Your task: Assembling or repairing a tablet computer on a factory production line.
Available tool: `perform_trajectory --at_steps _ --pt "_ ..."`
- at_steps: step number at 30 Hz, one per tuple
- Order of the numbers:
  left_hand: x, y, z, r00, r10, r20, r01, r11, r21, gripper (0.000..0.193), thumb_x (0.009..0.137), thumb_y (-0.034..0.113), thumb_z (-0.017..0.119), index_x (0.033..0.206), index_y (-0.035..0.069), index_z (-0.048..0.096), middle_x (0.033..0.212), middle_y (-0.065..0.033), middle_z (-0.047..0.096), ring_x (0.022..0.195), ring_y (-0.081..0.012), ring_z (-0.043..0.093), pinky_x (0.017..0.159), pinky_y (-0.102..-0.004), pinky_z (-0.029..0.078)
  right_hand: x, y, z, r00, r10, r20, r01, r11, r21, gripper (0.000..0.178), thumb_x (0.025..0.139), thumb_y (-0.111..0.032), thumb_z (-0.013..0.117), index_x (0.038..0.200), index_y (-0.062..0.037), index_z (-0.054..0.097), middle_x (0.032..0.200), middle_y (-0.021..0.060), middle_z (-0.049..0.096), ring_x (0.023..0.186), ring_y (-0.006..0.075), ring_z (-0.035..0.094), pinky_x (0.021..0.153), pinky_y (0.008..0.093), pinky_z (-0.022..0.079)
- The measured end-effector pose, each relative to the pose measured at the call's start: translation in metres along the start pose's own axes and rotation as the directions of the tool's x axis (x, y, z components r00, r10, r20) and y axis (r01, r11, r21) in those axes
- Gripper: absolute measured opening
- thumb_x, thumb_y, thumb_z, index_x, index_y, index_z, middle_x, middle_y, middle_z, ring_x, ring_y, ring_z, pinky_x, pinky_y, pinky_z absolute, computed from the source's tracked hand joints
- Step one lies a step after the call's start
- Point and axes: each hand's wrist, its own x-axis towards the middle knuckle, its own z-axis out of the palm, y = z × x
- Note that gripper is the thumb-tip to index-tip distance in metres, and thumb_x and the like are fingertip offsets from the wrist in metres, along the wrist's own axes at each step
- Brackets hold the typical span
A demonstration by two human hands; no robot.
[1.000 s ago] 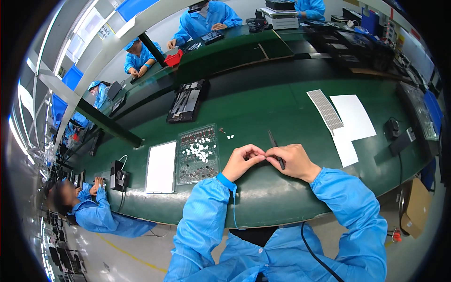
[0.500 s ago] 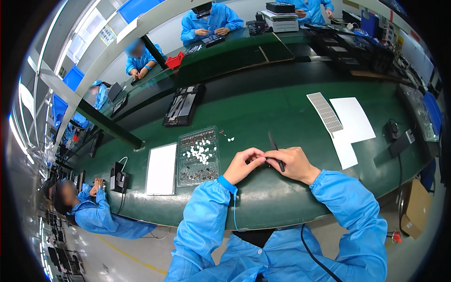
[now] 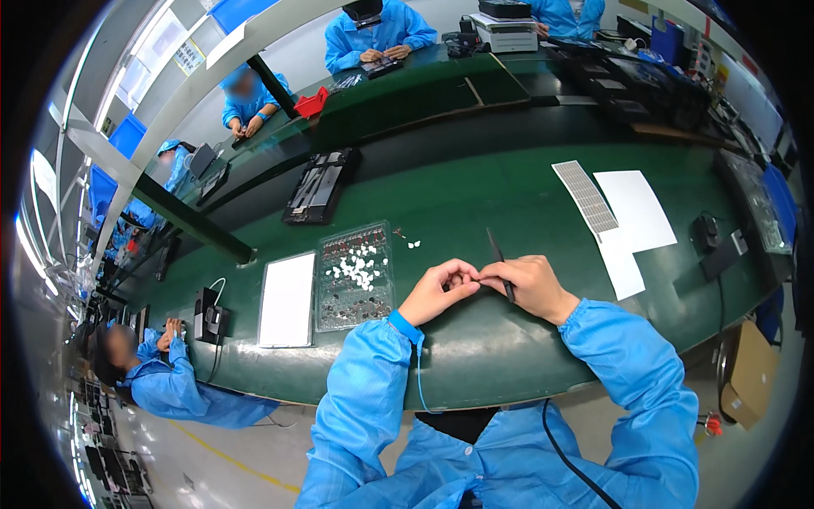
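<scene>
My right hand (image 3: 534, 286) is closed on dark, slim tweezers (image 3: 494, 246), their pointed end up and away from me and their butt end showing below the fingers. Against it, my left hand (image 3: 437, 293) pinches a small dark piece too tiny to name, and the fingertips of both hands meet over the green bench. A blue band circles my left wrist. Left of that hand lies a clear plastic tray (image 3: 354, 276) with small dark round parts in its pockets and loose white bits heaped on top.
A white sheet (image 3: 287, 301) lies left of the tray. Beyond it sit an opened black device (image 3: 322, 188) and a metal post (image 3: 195, 225). At right are a label sheet (image 3: 585, 199), white paper (image 3: 636, 212) and a black stand (image 3: 723, 254). Co-workers sit around.
Both hands stay together at nearly the same place, with small shifts of the fingers. The view has shifted slightly, moving the tray and bench items a little left.
</scene>
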Motion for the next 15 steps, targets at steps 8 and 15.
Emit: perform_trajectory --at_steps 8,15 --pt "0.002 -0.005 0.002 0.993 0.108 -0.058 -0.102 0.990 0.094 0.013 0.091 0.011 0.073 0.100 0.004 0.066 0.099 0.0025 0.055 0.076 -0.0028 0.049 0.067 -0.0197 0.041 -0.002 0.003 0.003 0.998 0.068 -0.014 -0.068 0.997 0.040 0.015 0.083 -0.016 0.078 0.094 -0.0099 0.070 0.075 0.0092 0.071 0.064 0.0275 0.069 0.057 0.0351 0.052" --pt "0.003 -0.011 0.002 0.988 0.047 -0.144 -0.049 0.999 -0.009 0.010 0.095 0.011 0.069 0.097 0.003 0.064 0.105 0.0015 0.057 0.083 -0.0037 0.054 0.071 -0.0203 0.045 -0.001 0.002 0.006 0.995 0.097 -0.015 -0.096 0.993 0.074 0.017 0.081 -0.014 0.080 0.095 -0.0095 0.071 0.076 0.0096 0.071 0.064 0.0274 0.069 0.056 0.0347 0.052"
